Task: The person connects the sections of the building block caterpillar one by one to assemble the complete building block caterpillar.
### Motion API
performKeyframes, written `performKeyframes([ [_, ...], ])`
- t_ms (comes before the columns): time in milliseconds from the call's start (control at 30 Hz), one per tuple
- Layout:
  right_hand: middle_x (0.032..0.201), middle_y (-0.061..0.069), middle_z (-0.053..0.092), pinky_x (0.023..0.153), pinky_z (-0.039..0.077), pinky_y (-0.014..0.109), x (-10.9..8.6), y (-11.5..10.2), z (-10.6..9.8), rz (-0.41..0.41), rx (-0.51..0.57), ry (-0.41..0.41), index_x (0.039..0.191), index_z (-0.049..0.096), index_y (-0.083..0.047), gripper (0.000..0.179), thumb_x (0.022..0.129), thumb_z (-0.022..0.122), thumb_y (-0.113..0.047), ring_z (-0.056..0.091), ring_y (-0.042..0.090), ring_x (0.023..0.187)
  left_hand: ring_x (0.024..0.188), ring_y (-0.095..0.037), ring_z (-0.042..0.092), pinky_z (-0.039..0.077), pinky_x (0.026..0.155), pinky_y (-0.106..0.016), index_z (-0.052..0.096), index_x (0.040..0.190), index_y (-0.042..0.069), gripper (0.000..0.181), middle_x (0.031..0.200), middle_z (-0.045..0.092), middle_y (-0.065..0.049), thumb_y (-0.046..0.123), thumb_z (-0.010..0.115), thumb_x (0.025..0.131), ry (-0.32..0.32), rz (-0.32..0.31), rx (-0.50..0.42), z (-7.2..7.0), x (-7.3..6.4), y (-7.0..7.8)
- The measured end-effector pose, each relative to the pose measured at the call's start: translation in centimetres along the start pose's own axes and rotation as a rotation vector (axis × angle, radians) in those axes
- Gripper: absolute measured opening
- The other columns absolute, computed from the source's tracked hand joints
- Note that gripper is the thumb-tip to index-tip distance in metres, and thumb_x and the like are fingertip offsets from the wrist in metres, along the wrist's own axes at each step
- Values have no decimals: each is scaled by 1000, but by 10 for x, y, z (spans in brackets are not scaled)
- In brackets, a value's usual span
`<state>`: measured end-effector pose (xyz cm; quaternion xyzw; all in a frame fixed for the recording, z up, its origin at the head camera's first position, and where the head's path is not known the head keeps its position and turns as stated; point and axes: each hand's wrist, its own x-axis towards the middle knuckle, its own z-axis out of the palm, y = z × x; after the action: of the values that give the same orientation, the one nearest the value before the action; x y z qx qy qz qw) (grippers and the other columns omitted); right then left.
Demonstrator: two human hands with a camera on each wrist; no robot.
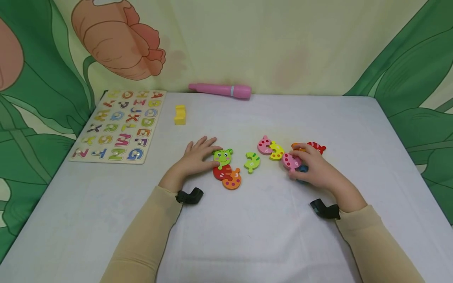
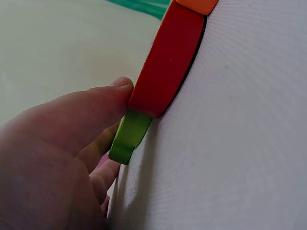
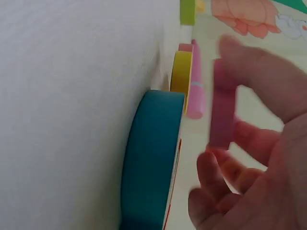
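Note:
My left hand (image 1: 196, 157) rests on the table with spread fingers. Its thumb and forefinger touch the left side of a green caterpillar-head puzzle piece (image 1: 222, 157) with a smiling face. Joined below it are a red piece (image 1: 221, 173) marked 2 and an orange piece (image 1: 232, 181) marked 3. In the left wrist view the thumb tip meets the edge of the red piece (image 2: 165, 62). My right hand (image 1: 315, 167) pinches a pink dotted puzzle piece (image 1: 291, 161), raised off the table in the right wrist view. A blue piece (image 1: 302, 169) lies under that hand, partly hidden.
Between the hands lie a green piece (image 1: 252, 162), a pink piece (image 1: 264, 145) and a yellow piece (image 1: 277, 151). Orange (image 1: 298, 146) and red (image 1: 317, 147) pieces lie beyond the right hand. Further back are an alphabet board (image 1: 118, 126), a yellow block (image 1: 180, 115) and a pink stick-shaped object (image 1: 220, 90).

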<state>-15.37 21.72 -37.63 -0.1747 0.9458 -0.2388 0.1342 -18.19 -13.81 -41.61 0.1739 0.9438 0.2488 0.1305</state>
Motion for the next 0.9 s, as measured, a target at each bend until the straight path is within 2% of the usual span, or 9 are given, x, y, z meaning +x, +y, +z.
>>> performKeyframes([
  [100,139,16,30,91,44,53,1,-6,0,-20,61,25,130,42,-3,65,78,70,-28,33,34,123,142,-23,1,-5,109,-57,46,132,29,52,152,18,3,46,55,83,1,-1,1,0,0,0],
  [200,129,15,39,86,50,35,3,-11,1,-34,215,4,132,38,-3,62,80,69,-19,47,28,108,142,-23,2,-5,109,-57,46,132,29,52,152,18,3,46,55,83,4,2,4,0,0,-1],
  [300,122,13,44,81,50,20,7,-16,2,-50,336,-35,133,36,-5,59,82,65,-11,51,23,102,142,-24,2,-5,109,-57,46,131,29,52,152,19,3,46,56,83,9,6,9,1,0,-1],
  [400,127,15,42,87,50,28,11,-20,5,-58,398,-61,135,35,-4,57,84,61,-6,47,27,113,142,-24,2,-5,109,-57,46,131,29,52,152,19,3,46,56,83,12,7,12,1,0,-1],
  [533,132,16,36,93,45,45,13,-27,10,-41,398,-59,134,36,-7,56,83,61,-8,37,29,121,142,-24,2,-5,109,-58,46,132,28,53,152,19,3,46,56,83,9,6,13,1,0,-1],
  [633,129,15,37,94,43,45,16,-31,15,-26,368,-41,131,40,-11,51,85,61,-16,37,28,118,142,-24,2,-5,109,-58,46,132,28,53,152,19,3,46,55,83,6,5,14,1,0,0],
  [733,129,15,39,94,42,44,19,-35,19,-54,353,-22,130,44,-12,48,86,61,-19,37,28,117,142,-24,2,-5,109,-57,46,132,28,53,152,19,3,46,55,83,4,3,13,0,0,0],
  [900,139,16,33,97,42,44,26,-42,24,-47,420,-38,140,29,-8,67,84,64,-15,40,33,124,142,-23,1,-5,109,-58,46,132,29,53,152,18,3,47,55,83,2,1,17,0,0,0],
])
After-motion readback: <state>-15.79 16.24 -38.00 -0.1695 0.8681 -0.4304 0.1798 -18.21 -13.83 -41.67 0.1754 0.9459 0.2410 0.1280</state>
